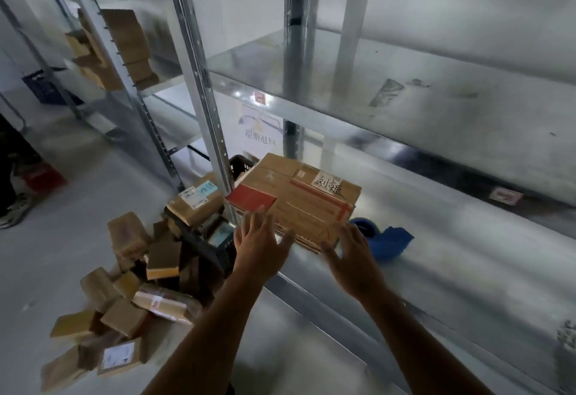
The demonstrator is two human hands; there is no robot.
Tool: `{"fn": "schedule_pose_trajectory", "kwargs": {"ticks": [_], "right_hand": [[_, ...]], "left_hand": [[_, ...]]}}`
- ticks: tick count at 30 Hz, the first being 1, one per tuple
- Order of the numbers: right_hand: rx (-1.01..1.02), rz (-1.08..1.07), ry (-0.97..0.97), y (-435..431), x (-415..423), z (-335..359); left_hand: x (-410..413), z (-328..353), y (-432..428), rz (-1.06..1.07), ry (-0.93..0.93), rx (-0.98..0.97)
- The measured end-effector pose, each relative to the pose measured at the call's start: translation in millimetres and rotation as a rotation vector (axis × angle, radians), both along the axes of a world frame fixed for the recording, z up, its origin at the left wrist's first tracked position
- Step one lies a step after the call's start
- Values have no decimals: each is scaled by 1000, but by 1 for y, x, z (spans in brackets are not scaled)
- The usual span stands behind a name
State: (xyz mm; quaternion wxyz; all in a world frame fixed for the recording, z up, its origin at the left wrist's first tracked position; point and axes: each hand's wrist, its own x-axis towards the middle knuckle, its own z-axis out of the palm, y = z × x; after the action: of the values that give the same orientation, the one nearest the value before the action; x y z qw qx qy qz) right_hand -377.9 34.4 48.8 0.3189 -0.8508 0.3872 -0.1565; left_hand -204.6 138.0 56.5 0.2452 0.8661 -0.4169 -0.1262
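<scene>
Nearest the camera, two bare forearms are reaching forward towards the cardboard box (299,199), which is lying flat on the lower metal shelf (467,257) at its left end. The left hand (258,243) is hovering at the box's near left corner, its fingers straight and spread and gripping nothing. Its fingertips are lying over the edge beside a red patch on the box's top. The right hand (353,259) is spreading wide at the box's near right corner and is also holding nothing. Whether either hand is actually pressing on the cardboard cannot be told.

Just right of the box, partly behind the right hand, a crumpled blue thing (386,240) is lying on the same shelf. Left of the box and lower down, a heap of small brown parcels (124,295) is sprawling over the floor (62,254).

The box's top is showing a white label with handwritten characters. Just behind the box's left corner, a black basket (239,164) is peeking out, and a pale paper sign (260,135) is hanging beyond it. Above the box, the upper shelf (436,107) is stretching away to the right. Far to the left of the box, more brown cartons (124,45) are sitting stacked on another rack.
</scene>
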Motion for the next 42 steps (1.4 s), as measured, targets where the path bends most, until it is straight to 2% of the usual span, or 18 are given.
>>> {"fn": "schedule_pose_trajectory", "kwargs": {"ticks": [2,5,7,9,10,12,14,16,24,30,38,42], "right_hand": [[19,-43,59,1,23,-9],[-9,-129,251,-7,51,-23],[-242,-30,335,-13,60,-31],[-350,65,382,-21,66,-34],[-369,75,434,-24,70,-36],[-277,-28,557,-31,77,-35],[-153,-234,535,-44,85,-38],[-79,-344,463,-55,94,-37],[14,-363,518,-78,101,-69],[28,-422,432,-91,104,-70],[89,-630,397,-106,117,-59],[56,-683,197,-100,114,-47]], "left_hand": [[28,-5,-9,-67,3,17],[68,-6,-24,-123,25,29],[93,-4,-38,-161,2,34],[116,-7,-54,-197,-12,62],[127,-10,-62,-212,-3,83],[146,-21,-81,-230,31,116],[164,-31,-103,-236,32,171],[176,-38,-118,-234,30,234],[197,-66,-140,-156,87,385],[205,-68,-155,-91,193,332],[205,-60,-150,-55,295,265],[207,-50,-143,-30,437,215]]}}
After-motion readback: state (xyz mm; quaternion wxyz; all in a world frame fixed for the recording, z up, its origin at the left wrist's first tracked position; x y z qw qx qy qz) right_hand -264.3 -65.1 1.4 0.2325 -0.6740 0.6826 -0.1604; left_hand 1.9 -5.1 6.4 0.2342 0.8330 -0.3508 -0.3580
